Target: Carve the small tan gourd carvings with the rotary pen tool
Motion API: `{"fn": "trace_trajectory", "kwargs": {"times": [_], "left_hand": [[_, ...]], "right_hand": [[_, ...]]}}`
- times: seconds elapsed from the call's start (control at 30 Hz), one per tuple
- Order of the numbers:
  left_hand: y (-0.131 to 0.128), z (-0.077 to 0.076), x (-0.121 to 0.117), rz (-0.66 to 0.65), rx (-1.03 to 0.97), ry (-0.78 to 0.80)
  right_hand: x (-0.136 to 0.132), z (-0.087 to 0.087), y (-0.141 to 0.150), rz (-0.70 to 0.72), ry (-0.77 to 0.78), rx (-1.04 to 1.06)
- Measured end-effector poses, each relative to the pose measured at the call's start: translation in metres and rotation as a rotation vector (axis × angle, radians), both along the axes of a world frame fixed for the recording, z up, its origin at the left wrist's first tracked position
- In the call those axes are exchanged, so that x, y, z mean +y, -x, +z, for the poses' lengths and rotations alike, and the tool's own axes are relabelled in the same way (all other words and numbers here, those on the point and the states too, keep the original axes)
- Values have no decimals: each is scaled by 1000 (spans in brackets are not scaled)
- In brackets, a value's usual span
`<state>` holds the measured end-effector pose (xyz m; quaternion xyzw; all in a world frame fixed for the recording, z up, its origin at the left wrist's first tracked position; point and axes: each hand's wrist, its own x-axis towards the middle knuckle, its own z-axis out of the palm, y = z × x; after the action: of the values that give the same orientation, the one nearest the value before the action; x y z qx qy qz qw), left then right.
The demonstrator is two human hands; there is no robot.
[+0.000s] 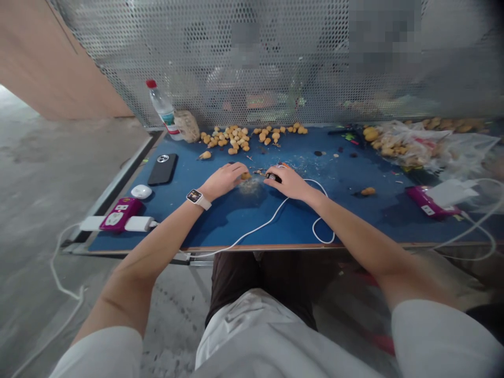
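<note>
My left hand (223, 180) rests on the blue tabletop (220, 220) and pinches a small tan lump (246, 176) at its fingertips. My right hand (286, 184) is closed around a small black handheld tool (273, 177), close to that lump. A white cable (271, 214) runs from the tool across the table and over the front edge. Pale dust and shavings (250, 187) lie beneath both hands. Many more tan lumps (232, 137) are scattered along the table's far side. My fingers hide most of the tool's tip.
A perforated metal screen (252, 63) stands behind the table. On it are a water bottle (162, 105), a black phone (163, 168), a plastic bag of lumps (409, 144), and magenta power banks (118, 216) (429, 202) with white cables. The floor is concrete.
</note>
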<state>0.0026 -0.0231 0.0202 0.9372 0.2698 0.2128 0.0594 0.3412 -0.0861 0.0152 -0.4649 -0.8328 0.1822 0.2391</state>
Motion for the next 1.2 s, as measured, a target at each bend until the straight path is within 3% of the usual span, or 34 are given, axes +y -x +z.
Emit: {"fn": "trace_trajectory", "kwargs": {"times": [0.17, 0.4, 0.7, 1.0, 1.2], "left_hand": [[2, 1, 2, 33, -105, 191], [6, 6, -1, 48, -106, 303], [1, 9, -2, -30, -56, 258], [3, 3, 3, 13, -77, 294], [2, 6, 3, 50, -71, 322]], "right_hand": [[2, 0, -4, 16, -14, -29], [-3, 7, -4, 40, 18, -48], [-8, 8, 4, 19, 20, -91], [-3, 2, 4, -8, -14, -129], [-4, 2, 7, -29, -23, -126]]}}
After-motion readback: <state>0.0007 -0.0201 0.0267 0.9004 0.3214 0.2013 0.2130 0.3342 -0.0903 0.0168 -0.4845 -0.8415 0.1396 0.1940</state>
